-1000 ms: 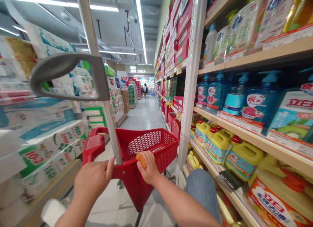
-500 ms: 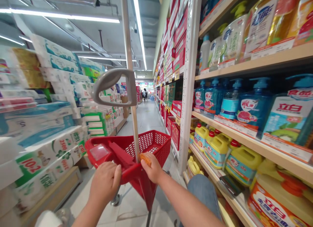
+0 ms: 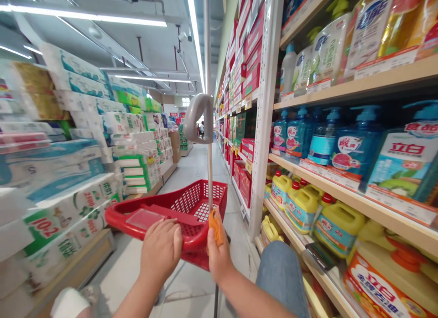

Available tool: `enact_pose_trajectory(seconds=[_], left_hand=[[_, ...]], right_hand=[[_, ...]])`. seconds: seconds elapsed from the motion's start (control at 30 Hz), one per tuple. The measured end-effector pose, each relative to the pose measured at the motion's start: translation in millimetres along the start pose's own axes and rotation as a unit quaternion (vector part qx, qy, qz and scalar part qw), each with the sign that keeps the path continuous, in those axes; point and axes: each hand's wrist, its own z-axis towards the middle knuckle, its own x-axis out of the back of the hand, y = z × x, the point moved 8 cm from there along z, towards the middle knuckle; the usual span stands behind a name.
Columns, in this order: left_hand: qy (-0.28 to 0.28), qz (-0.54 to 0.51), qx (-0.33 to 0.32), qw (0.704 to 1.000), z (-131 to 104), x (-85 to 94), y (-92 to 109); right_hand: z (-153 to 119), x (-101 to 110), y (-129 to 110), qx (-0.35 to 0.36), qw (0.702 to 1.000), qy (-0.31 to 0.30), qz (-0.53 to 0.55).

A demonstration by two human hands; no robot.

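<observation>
Plainly, left hand (image 3: 161, 250) curled over red basket (image 3: 194, 243); right hand (image 3: 221, 254) clasping orange cloth (image 3: 216, 227).

Red perforated plastic basket cart (image 3: 186, 199): 1. Straight slender metal pole (image 3: 206, 35): 1. Grey loop-shaped plastic handle (image 3: 208, 119): 1. Crumpled orange cloth-like piece (image 3: 217, 226): 1. Translucent blue pump bottles (image 3: 351, 147): at least 5. Green plastic pump tops (image 3: 339, 7): 2. Yellow red-capped plastic jugs (image 3: 337, 229): at least 3, overlapping.

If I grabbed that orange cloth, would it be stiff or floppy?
Probably floppy: the orange cloth looks bunched and creased in the right hand. Likely light too, since it's small enough for one hand.
</observation>
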Motion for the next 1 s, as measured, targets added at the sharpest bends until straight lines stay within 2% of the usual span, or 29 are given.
enact_pose_trajectory(seconds=[0.1,0.17,0.2,0.27,0.33,0.37,0.43,0.53,0.63,0.7,0.77,0.83,0.9,1.0], left_hand=[[-0.048,0.005,0.009,0.999,6,-6.2,24],[-0.11,-0.021,-0.024,0.993,13,-13.1,30],[-0.137,-0.035,-0.04,0.989,17,-15.6,28],[-0.179,-0.047,-0.045,0.982,26,-18.7,7],[-0.196,-0.015,0.029,0.98,35,-18.7,-31],[-0.222,-0.01,0.047,0.974,36,-21.2,-44],[-0.249,0.01,0.066,0.966,37,-22.3,-57],[-0.255,0.06,0.078,0.962,38,-19.8,-45],[-0.264,0.073,0.061,0.96,36,-21.6,-24],[-0.266,0.048,0.022,0.963,32,-24.6,-21],[-0.268,0.018,-0.018,0.963,25,-27.5,-29],[-0.274,0.024,-0.016,0.961,17,-29.9,-44],[-0.269,0.053,0.004,0.962,12,-28.7,-50],[-0.263,0.087,0.022,0.961,12,-25.2,-30]], right_hand=[[-6,1,-50,0.068,0.992,-0.065,-0.089],[7,6,-68,0.096,0.979,-0.107,-0.146],[15,7,-70,0.098,0.971,-0.137,-0.172],[30,10,-68,0.103,0.953,-0.183,-0.22],[39,14,-61,0.103,0.941,-0.201,-0.254],[42,16,-57,0.097,0.94,-0.194,-0.263],[45,17,-51,0.067,0.945,-0.161,-0.276],[42,4,-54,0.036,0.952,-0.111,-0.284],[33,-23,-69,0.093,0.952,-0.128,-0.264],[30,-29,-73,0.131,0.947,-0.151,-0.251],[33,-19,-66,0.133,0.944,-0.164,-0.254],[42,0,-52,0.102,0.942,-0.165,-0.274],[54,16,-38,0.055,0.938,-0.15,-0.308],[66,15,-33,0.008,0.933,-0.133,-0.335]])
